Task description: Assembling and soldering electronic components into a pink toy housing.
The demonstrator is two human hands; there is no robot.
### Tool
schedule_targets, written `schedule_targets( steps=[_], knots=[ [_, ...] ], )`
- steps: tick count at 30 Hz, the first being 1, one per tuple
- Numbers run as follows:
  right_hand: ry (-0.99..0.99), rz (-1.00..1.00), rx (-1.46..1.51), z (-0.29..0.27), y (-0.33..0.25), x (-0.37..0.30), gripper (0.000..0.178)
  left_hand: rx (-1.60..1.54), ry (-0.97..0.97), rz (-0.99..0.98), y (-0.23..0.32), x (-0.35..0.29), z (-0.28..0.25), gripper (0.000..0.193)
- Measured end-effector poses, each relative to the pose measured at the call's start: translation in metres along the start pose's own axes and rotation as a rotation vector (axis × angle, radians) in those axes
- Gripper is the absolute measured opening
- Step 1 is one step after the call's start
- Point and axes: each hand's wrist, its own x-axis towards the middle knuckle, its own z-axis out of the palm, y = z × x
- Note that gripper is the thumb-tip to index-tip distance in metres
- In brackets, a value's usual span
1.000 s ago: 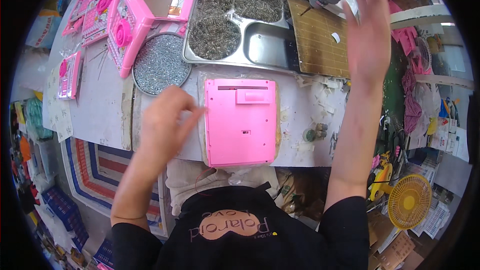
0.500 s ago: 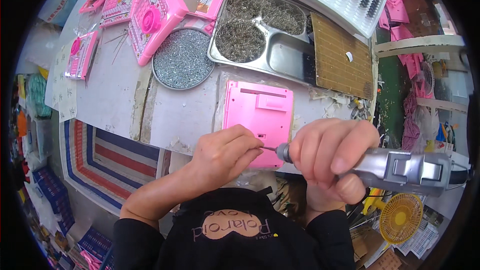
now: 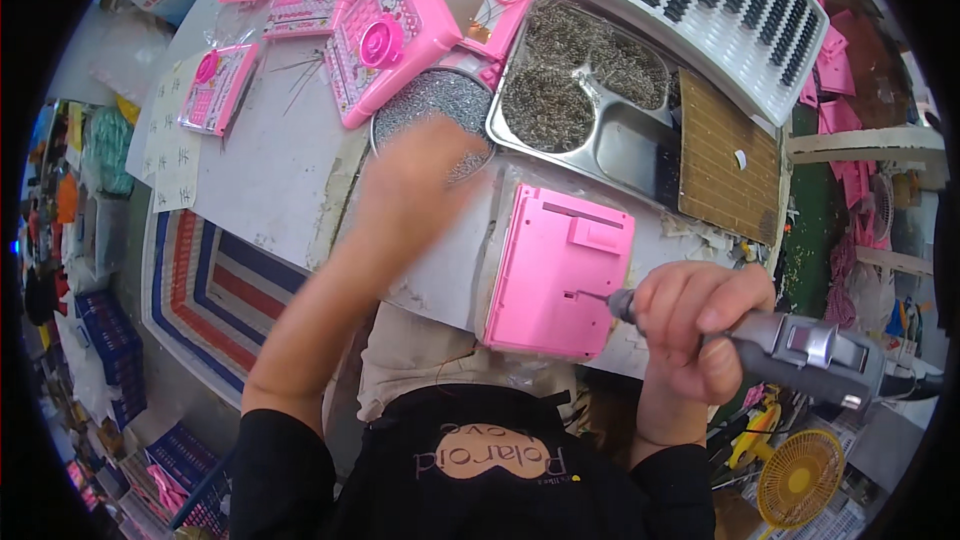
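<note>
In my right hand [image 3: 700,315] is a grey electric screwdriver [image 3: 815,355], its thin bit pointing left over the pink plastic case [image 3: 545,260]. That case lies back side up near the table's front edge. Whether the bit touches it I cannot tell. My left hand [image 3: 420,185], smeared by motion, is at the near side of a round dish of small silvery screws [image 3: 425,100] and hides part of it. Its fingers are too blurred to read.
Right of the dish stands a steel compartment tray [image 3: 620,145] with small metal springs. Beyond are a brown board [image 3: 728,165] and a white rack with black pieces [image 3: 710,5]. Pink toy units [image 3: 390,35] fill the far left. A yellow fan [image 3: 800,478] stands at lower right.
My left hand has left the screwdriver's tip and moved up and left to the screw dish. The screwdriver stays in my right hand. The whole view has shifted a little.
</note>
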Motion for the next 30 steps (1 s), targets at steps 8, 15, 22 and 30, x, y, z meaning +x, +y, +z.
schedule_targets(
  steps=[8,15,22,30],
  knots=[
    [0.037,0.006,-0.038,-0.011,-0.007,-0.014,0.027,0.182,0.031,0.020,-0.044,0.011,-0.005,0.008],
    [-0.025,0.025,-0.046,-0.027,-0.024,-0.060,0.023,-0.348,-0.352,-0.157,0.011,-0.014,-0.003,0.012],
    [-0.069,-0.016,-0.158,-0.031,-0.013,-0.078,0.020,-0.227,-0.493,0.432,0.064,-0.049,0.032,0.014],
    [-0.188,-0.078,-0.299,-0.022,0.002,-0.075,0.022,-0.228,-0.467,0.372,0.064,-0.056,0.036,0.021]
  ],
)
